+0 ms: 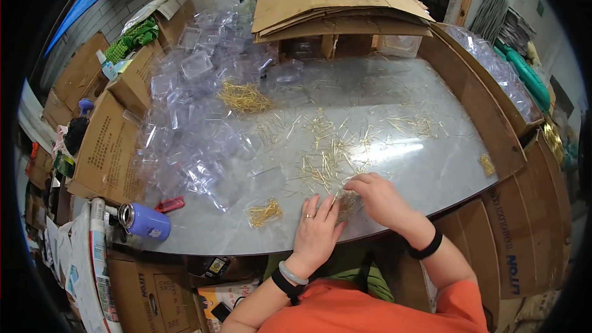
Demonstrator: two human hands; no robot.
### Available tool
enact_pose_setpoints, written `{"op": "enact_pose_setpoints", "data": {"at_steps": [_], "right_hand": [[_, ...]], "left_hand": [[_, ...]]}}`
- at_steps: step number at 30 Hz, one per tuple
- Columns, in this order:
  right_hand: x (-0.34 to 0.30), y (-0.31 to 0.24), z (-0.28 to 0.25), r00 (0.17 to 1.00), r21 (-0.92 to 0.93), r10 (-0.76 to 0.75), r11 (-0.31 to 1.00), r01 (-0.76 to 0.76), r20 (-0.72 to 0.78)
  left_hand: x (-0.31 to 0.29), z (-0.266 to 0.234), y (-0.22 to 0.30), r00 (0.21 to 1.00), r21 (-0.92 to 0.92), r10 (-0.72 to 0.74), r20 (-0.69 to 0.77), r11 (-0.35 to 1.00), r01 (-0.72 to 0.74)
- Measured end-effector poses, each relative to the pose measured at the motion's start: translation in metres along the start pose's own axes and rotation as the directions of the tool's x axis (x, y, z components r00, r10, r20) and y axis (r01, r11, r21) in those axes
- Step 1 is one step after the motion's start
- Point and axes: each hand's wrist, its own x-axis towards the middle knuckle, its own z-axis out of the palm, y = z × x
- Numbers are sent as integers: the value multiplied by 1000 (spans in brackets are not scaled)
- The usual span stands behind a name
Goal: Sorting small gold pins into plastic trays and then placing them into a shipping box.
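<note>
Near the front edge of the table, my left hand [316, 226] lies with its fingers stretched forward, their tips beside the loose gold metal pins. My right hand [383, 200] is bent around a small clear plastic box [349, 206], its fingertips close to those of the left. The right thumb is hidden, and the box is partly covered by the hand. Thin bent gold pins [324, 169] lie scattered just beyond both hands. To the left of my left hand sits a clear box filled with gold pins [264, 213], and behind it an unfilled clear box [268, 177].
Many clear plastic boxes [197, 117] heap up on the left, beside a dense clump of gold pins [243, 97]. A purple bottle [145, 221] and a red tool [170, 204] lie front left. Cardboard walls [481, 95] edge the table; stacked cardboard [339, 6] stands at the back.
</note>
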Motion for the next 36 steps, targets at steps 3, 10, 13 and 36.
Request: {"op": "enact_pose_setpoints", "data": {"at_steps": [3,10,13,36], "right_hand": [[20,17,3,963,-55,-204,975,216,174],[36,8,10,967,-421,182,902,-92,178],[36,19,16,987,-462,160,877,-135,15],[16,35,2,999,-339,25,941,-12,34]], "left_hand": [[-7,-1,-3,999,-12,41,-18,999,-41],[-11,1,-5,999,-49,25,-39,998,-27],[-10,0,-5,999,-76,13,-45,997,-17],[-12,3,-7,994,-116,10,-109,993,-23]]}}
